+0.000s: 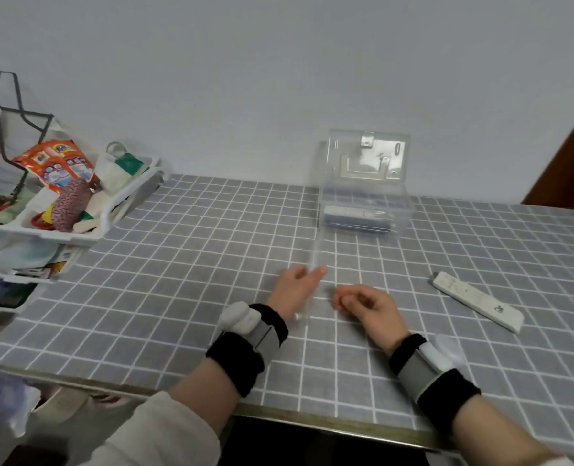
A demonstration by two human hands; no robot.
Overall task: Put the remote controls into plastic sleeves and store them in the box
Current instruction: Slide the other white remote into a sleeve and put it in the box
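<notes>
Grid-pattern worktop [211,264]: clear plastic sleeve [316,264] pinched by both half-closed hands, left hand [295,290], right hand [362,304], presumably opened for white remote [477,306]; box [362,210] lid up.

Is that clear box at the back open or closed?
Open. The clear box has its lid tipped up against the wall, and a remote already lies inside.

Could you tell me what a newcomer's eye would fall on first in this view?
Probably the two hands at centre, left hand and right hand, working a clear plastic sleeve on the grey checked table. Next, the white remote control lying bare to the right, and the clear box against the wall, lid open, remotes already inside.
</notes>
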